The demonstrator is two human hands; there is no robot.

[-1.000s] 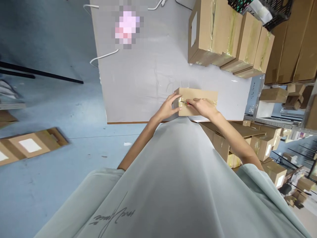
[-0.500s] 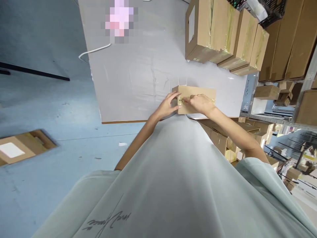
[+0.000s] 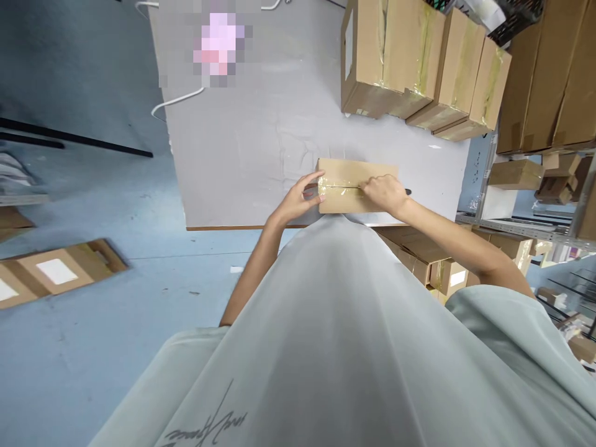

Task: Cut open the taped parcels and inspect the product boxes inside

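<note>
A small closed cardboard box [image 3: 339, 171] lies at the near edge of the table, with clear tape along its top seam. A dark slit runs along that seam from the left end toward my right hand. My left hand [image 3: 298, 200] grips the box's left end, thumb and fingers at its two corners. Over the right part of the box, my right hand [image 3: 386, 194] is closed in a fist around a box cutter [image 3: 408, 192]. Only the cutter's black end shows behind the hand; its blade is hidden.
Several taped cartons [image 3: 419, 62] stand at the back right of the grey table [image 3: 233, 155]. Shelving with boxes [image 3: 516, 174] is on the right, and more cartons [image 3: 419, 248] sit below the table edge. A white cable [image 3: 177, 99] hangs over the left edge. Flattened cardboard [image 3: 60, 273] lies on the floor.
My right hand has slid right along the seam, from near the box's left end to its right part. The slit behind it shows longer. My left hand stays at the left end.
</note>
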